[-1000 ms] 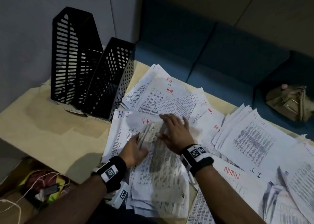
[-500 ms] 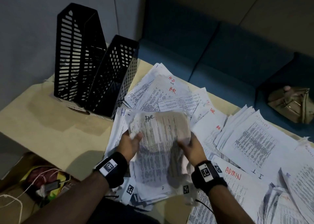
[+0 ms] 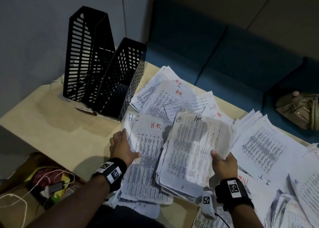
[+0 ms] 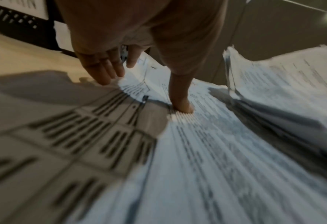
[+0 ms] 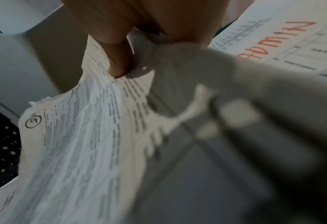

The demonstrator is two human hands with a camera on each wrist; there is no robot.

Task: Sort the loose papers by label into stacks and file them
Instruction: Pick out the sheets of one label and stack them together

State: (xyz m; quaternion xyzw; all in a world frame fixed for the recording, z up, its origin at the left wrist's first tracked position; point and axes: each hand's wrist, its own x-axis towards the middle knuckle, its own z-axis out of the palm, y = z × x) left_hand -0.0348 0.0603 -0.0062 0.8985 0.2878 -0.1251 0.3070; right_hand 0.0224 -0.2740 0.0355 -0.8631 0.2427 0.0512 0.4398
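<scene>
- Beige table (image 3: 51,129) under both hands, carrying loose printed sheets across its middle and right.
- Blue sofa (image 3: 224,55) beyond the table's far edge, well past both hands; tan bag (image 3: 300,110) on its seat, far right.
- Two black file holders (image 3: 103,75) upright side by side, up and left of the left hand; slotted one taller, perforated one nearer the papers.
- Spread of sheets marked HR in red (image 3: 172,96) on the table just beyond both hands, overlapping at odd angles.
- Pile marked ADMIN (image 3: 264,141) right of the right hand, flat on the table; sheet marked I.T (image 3: 264,180) by the right wrist.
- Lifted bundle (image 3: 195,150) marked HR in black with a circled number at its top corner, raised off the table and tilted, lower right edge inside the right grip.
- Flat stack (image 3: 146,158) marked H.R in red on the table, directly under and right of the left hand, its right part overlapped by the lifted bundle.
- Right hand (image 3: 224,165) closed around the bundle: thumb on top, fingers underneath.
- Left hand (image 3: 122,148) loose on the flat stack's left edge: thumb pressing on the top sheet, fingers straight, spilling over the edge toward the table.
</scene>
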